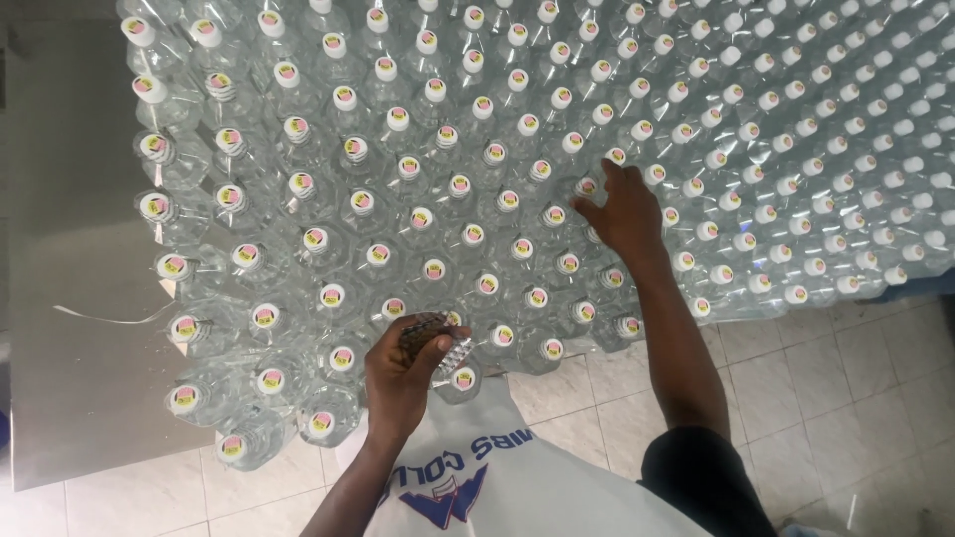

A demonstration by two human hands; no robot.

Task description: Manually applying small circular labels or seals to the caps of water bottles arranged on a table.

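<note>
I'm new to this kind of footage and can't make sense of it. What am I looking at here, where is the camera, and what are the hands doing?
There is one picture, taken by a camera worn on a person's head and looking straight down, so you see their own arms from above. No machine is involved, just two bare hands. Below them stands a big, tight block of clear plastic bottles, seen from the top, with white caps; many caps carry a small round pink and yellow sticker. The bottles stand on a grey metal table, above a tiled floor. The left hand holds a small strip or stack of stickers in its fingers, near the block's close edge. The right hand reaches further in, fingers spread on the bottle caps there.
</note>
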